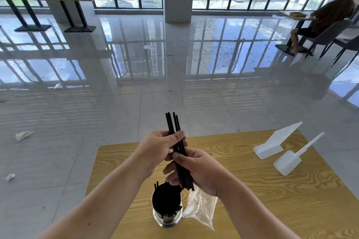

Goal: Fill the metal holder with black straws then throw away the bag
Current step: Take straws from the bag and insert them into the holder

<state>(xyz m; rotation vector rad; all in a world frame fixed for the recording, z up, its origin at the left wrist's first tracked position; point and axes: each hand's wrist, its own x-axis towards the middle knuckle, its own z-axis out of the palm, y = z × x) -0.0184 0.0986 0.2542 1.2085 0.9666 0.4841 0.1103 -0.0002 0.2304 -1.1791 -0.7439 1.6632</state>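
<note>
A bundle of black straws [172, 124] stands nearly upright above the table, gripped by both hands. My left hand [157, 149] wraps the bundle's middle from the left. My right hand [196, 169] holds its lower part from the right. Directly below, the shiny metal holder [167, 219] stands on the wooden table [262, 190], packed with several black straws [166, 200]. The clear plastic bag [201, 207] lies flat on the table just right of the holder, under my right wrist.
Two white plastic scoops [272, 143] [289, 163] lie at the table's far right. Beyond the table's far edge is glossy tiled floor with scraps of litter [23, 135]. A person [328, 17] sits at a table far right.
</note>
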